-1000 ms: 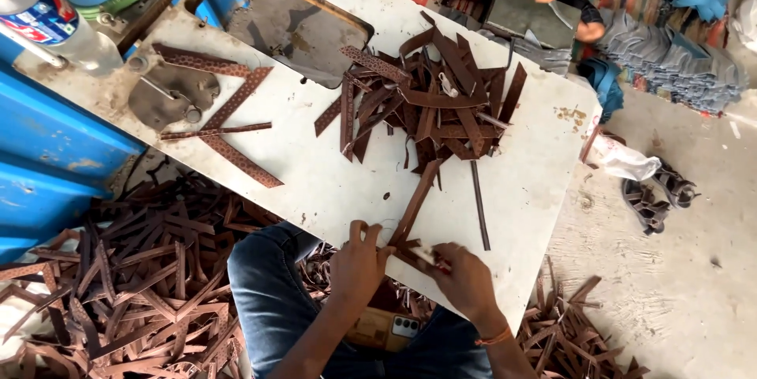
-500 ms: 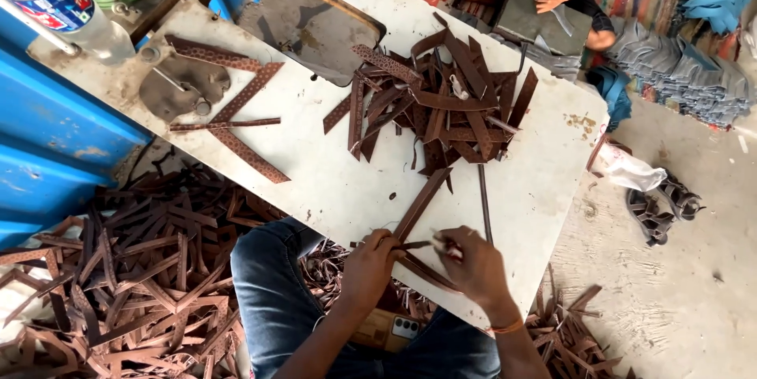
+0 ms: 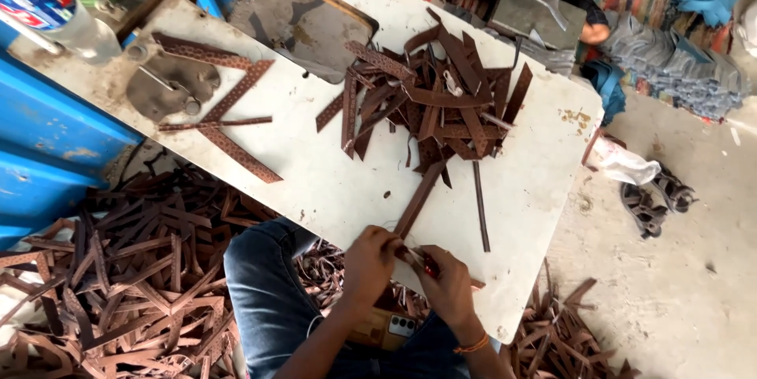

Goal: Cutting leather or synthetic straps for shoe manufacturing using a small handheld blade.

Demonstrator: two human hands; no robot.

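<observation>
The strip [image 3: 418, 199] runs long and brown, up and away from my hands toward the pile [image 3: 434, 103]; its near end is tucked between my two hands at the near edge of the table [image 3: 331, 182], its far end almost touching the heap. So its long axis points forward and slightly right from my grip, and both hands meet at the same near end, neither one clearly nearer than the other.

The pile lies well ahead of my grip, a tangle of similar brown strips across the middle of the table. A thin dark strip [image 3: 480, 205] lies just right of mine, nearly parallel, apart from it.

My left hand [image 3: 369, 262] is curled closed around the near end of the strip. My right hand [image 3: 448, 284] is closed too, fingers pinched at that same end beside a small red thing [image 3: 430, 267] that I cannot make out; the two hands touch.

More strips litter the floor [image 3: 118, 284] to my left and below.
</observation>
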